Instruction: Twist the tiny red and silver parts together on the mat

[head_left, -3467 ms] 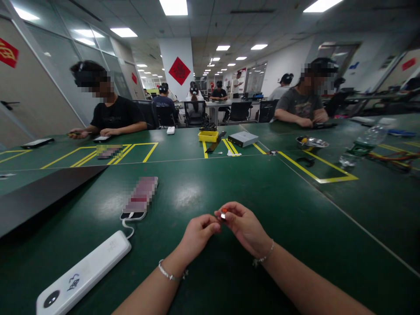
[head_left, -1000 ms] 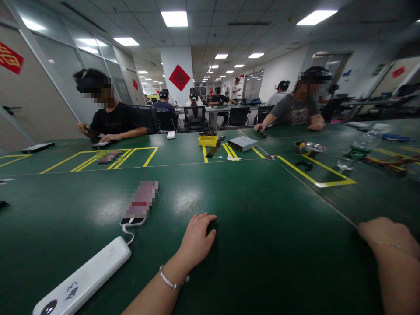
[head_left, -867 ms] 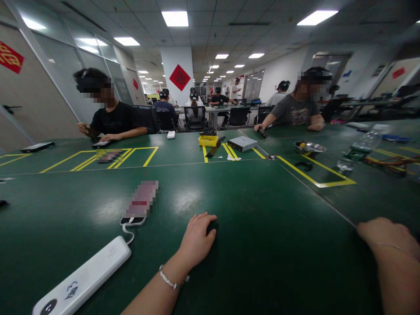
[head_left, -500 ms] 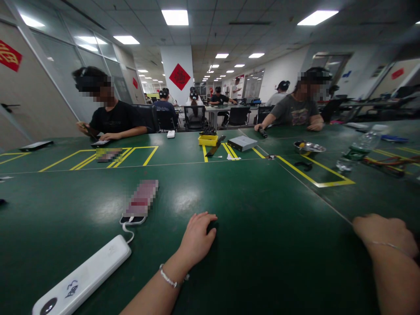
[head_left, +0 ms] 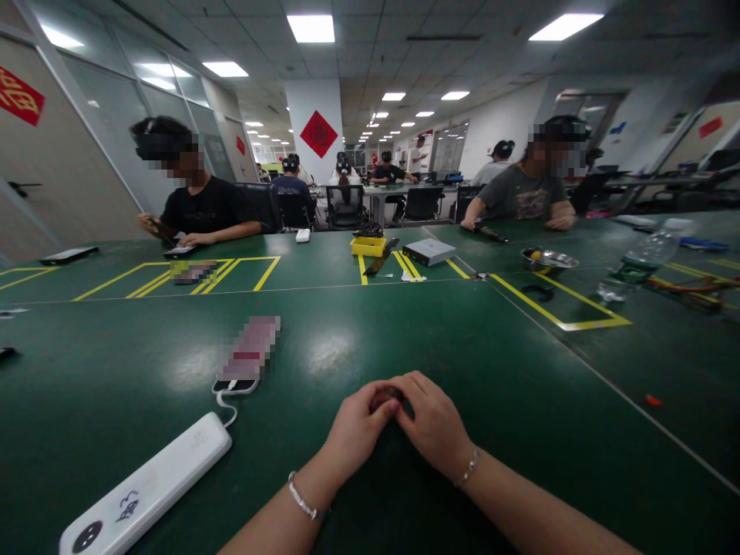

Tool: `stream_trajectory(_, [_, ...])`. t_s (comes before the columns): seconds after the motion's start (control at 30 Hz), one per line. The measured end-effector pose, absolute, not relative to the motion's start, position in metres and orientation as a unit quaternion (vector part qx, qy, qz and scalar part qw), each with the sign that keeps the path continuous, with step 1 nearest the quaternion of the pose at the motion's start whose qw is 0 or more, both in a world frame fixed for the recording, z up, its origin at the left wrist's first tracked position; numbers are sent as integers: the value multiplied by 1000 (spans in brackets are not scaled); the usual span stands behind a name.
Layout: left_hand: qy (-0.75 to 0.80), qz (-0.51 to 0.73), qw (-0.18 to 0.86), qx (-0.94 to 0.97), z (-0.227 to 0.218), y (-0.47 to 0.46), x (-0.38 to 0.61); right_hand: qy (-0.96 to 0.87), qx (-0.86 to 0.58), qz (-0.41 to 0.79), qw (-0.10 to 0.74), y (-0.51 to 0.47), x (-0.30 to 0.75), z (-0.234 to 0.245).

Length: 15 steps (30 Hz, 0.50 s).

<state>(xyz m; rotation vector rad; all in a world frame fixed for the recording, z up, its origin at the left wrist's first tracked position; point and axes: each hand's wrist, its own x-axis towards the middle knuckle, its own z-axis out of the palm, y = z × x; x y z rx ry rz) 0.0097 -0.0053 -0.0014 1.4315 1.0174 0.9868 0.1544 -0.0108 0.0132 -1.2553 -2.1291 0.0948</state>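
Note:
My left hand [head_left: 354, 425] and my right hand [head_left: 432, 422] meet low in the middle of the green table [head_left: 474, 362]. Their fingertips are pinched together on a small dark object [head_left: 391, 396], which is mostly hidden by the fingers. Each wrist wears a thin bracelet. A tiny orange-red piece [head_left: 653, 400] lies alone on the table far to the right, away from both hands.
A white power bank [head_left: 144, 489] lies at the lower left, cabled to a phone [head_left: 248, 354]. Farther off are a yellow tray [head_left: 368, 244], a grey box [head_left: 428, 249], a metal bowl [head_left: 549, 258] and a water bottle [head_left: 641, 258]. People sit at the far side.
My right hand has swung back from the far right to the middle and joined my left hand, which has lifted from lying flat. The orange-red piece now lies at the right.

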Motion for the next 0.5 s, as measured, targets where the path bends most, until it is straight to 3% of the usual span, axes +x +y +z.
stream_trajectory(0.2, [446, 418, 575, 543, 9, -2, 7, -852, -412, 22, 321, 0, 173, 17])
stream_trajectory(0.4, [462, 468, 606, 448, 9, 3, -2, -625, -731, -154, 229, 39, 318, 18])
stream_trajectory(0.5, [440, 494, 626, 412, 7, 5, -6, -442, -871, -111, 183, 32, 407, 6])
